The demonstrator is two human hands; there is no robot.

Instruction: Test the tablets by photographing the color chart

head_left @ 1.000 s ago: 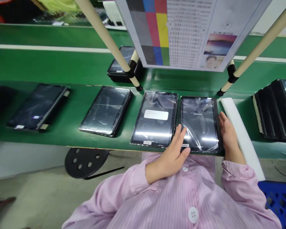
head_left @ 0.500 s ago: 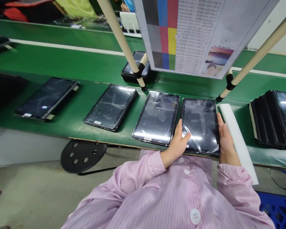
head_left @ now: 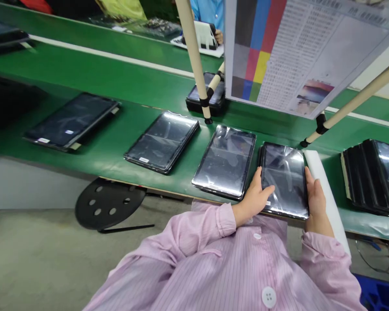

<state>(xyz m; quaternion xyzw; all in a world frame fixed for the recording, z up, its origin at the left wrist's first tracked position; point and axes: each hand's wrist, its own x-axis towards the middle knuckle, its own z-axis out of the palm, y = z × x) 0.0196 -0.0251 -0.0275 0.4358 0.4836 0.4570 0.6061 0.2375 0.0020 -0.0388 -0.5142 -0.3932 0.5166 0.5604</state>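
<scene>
Between my two hands is a dark tablet [head_left: 285,177] in clear film, at the front edge of the green bench. My left hand [head_left: 255,194] grips its left side, the thumb lying over the lower left of the screen. Along the right side, my right hand [head_left: 318,203] holds the edge with its fingers. Another tablet edge shows just behind the upper left of the held one. To the left lies a film-covered tablet [head_left: 225,162] with a dark screen. Farther left are another tablet [head_left: 162,142] and a tablet with white labels [head_left: 73,121].
A white foam strip [head_left: 327,198] lies right of my right hand, beside a leaning row of tablets [head_left: 369,177]. Beige poles [head_left: 194,60] hold a printed chart [head_left: 285,56] over the bench. Behind stands a tablet stack [head_left: 207,93]. A black stool [head_left: 110,205] is below. A co-worker sits opposite.
The view has shifted, so the bench items appear displaced. The tablet left of my hands showed small text on its screen before; now that screen is dark. Both hands keep hold of their tablet.
</scene>
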